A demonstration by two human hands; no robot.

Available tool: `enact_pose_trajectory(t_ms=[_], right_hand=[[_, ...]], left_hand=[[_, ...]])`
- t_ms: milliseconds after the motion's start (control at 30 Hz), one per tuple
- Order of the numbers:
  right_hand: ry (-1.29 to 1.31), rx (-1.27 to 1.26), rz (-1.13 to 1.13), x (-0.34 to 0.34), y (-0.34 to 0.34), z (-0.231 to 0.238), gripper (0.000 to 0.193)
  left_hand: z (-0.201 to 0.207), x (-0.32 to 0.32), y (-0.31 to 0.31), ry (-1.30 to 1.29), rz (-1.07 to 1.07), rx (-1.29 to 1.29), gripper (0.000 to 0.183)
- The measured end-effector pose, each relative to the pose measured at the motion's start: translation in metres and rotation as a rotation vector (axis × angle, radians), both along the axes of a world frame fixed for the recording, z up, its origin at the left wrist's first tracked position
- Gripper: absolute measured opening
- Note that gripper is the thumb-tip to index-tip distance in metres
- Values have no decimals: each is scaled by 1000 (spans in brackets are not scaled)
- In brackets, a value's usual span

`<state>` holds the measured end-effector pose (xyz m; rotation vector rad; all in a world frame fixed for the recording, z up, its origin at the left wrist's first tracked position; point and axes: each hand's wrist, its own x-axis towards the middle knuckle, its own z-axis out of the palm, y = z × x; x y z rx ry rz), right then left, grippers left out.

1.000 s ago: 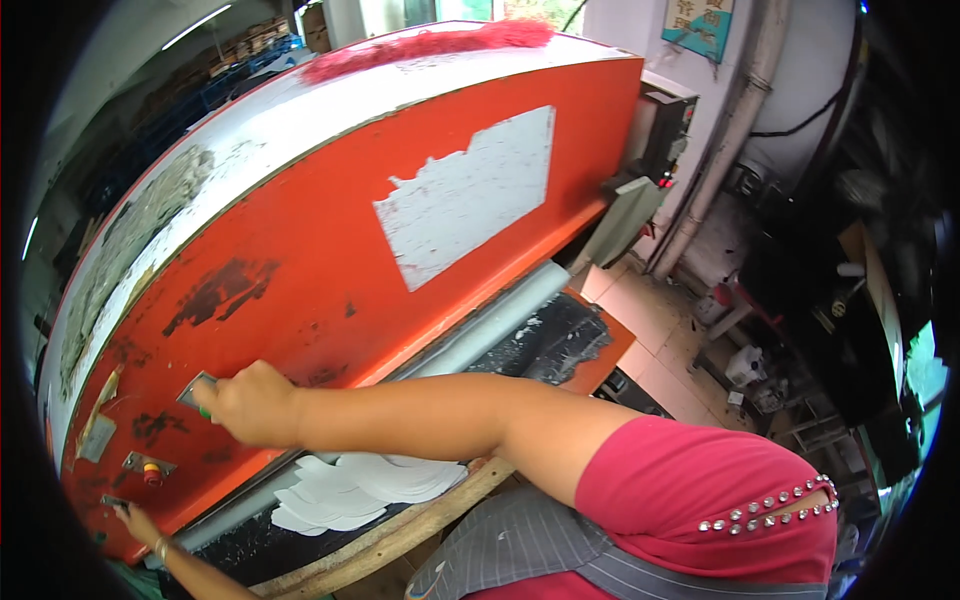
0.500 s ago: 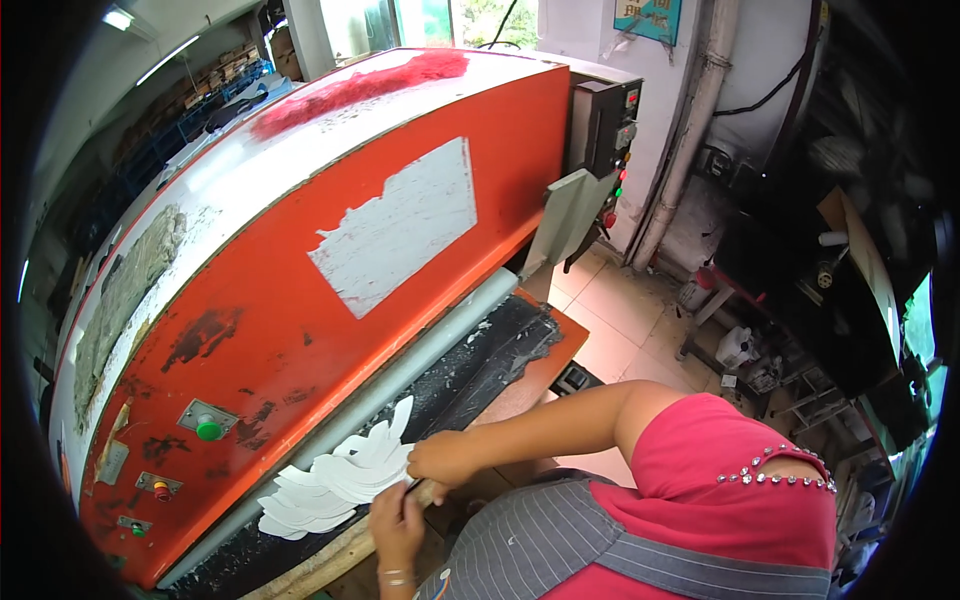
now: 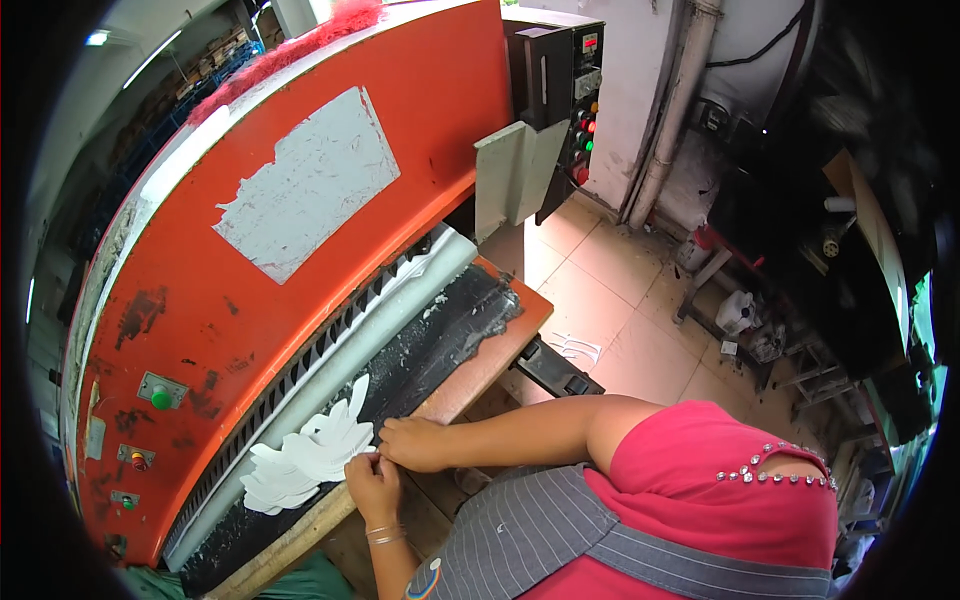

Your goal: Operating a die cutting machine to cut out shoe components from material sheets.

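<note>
A fanned pile of white curved flat pieces [image 3: 310, 455] lies on the black bed [image 3: 400, 365] of a red machine. My left hand [image 3: 373, 488], a thin bracelet at its wrist, is closed at the pile's right edge with its fingertips drawn together. Just beyond it, my right hand [image 3: 412, 444] is closed too, its fingers curled down by the same edge. The two hands nearly touch. What either one pinches, if anything, is hidden behind the fingers.
A grey roller [image 3: 400, 300] runs along the bed beneath the red machine housing [image 3: 300, 300]. Green and red buttons [image 3: 161, 398] sit on its front. A control box [image 3: 580, 110] stands at the far end. A worn wooden edge [image 3: 290, 552] borders the bed on my side.
The view has shifted, so the machine sits further left and a toothed strip behind the roller shows. My right hand's fingers have come down close to my left hand's at the pile's edge.
</note>
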<state>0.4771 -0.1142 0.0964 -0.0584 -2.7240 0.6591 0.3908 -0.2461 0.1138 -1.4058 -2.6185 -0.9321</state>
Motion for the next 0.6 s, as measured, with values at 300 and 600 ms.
enact_pose_trajectory(t_ms=[300,600], right_hand=[[-576,-125,59,86,155,78,20],[-290,712,330,81,274,48,15]], left_hand=[[60,40,-1,-316,-148,-525,24],[36,99,168,38,-604,54,40]])
